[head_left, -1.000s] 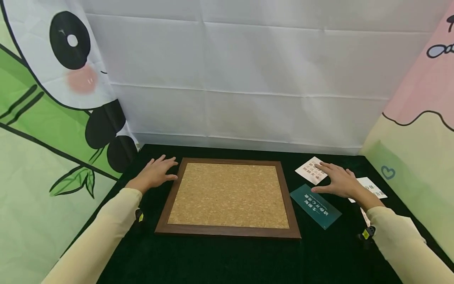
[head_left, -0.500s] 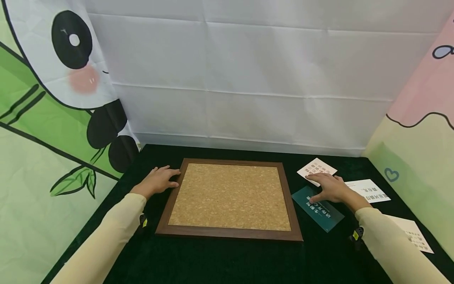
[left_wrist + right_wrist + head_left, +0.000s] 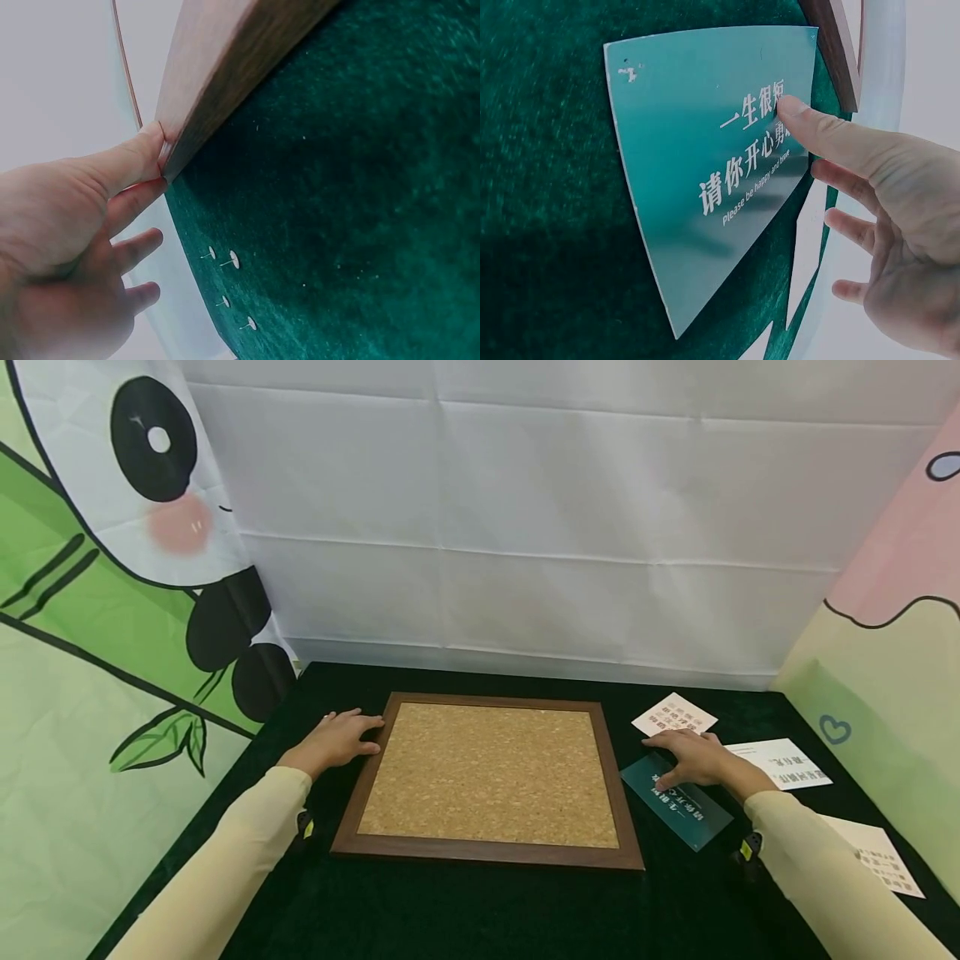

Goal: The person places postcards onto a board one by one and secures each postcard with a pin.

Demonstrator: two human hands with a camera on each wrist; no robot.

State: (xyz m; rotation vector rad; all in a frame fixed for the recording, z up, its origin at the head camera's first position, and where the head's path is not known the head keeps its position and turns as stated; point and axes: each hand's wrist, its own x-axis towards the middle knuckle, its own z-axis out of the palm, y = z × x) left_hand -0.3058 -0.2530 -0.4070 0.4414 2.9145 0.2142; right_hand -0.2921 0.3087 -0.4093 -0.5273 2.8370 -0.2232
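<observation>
A cork board (image 3: pixel 491 772) in a brown wooden frame (image 3: pixel 487 852) lies on the dark green cloth. My left hand (image 3: pixel 337 743) touches the frame's left side; in the left wrist view, thumb and index finger meet its edge while the other fingers spread apart. My right hand (image 3: pixel 693 756) is over a teal card (image 3: pixel 705 165) with white lettering. Its thumb touches or hovers just above the card, and the index fingertip is by the card's edge. The card lies flat. A white printed card (image 3: pixel 675 714) is just beyond that hand's fingers.
Several thumbtacks (image 3: pixel 234 259) stand points up on the cloth left of the frame. Further white cards lie at right: one card (image 3: pixel 783 764) behind the right hand, another card (image 3: pixel 877 856) partly under the right sleeve. A white curtain (image 3: pixel 525 527) hangs behind the table.
My left hand has come right to the frame's side. The right hand has drawn back from the white card toward the teal card, uncovering cards at right. Recently both hands are nearly still.
</observation>
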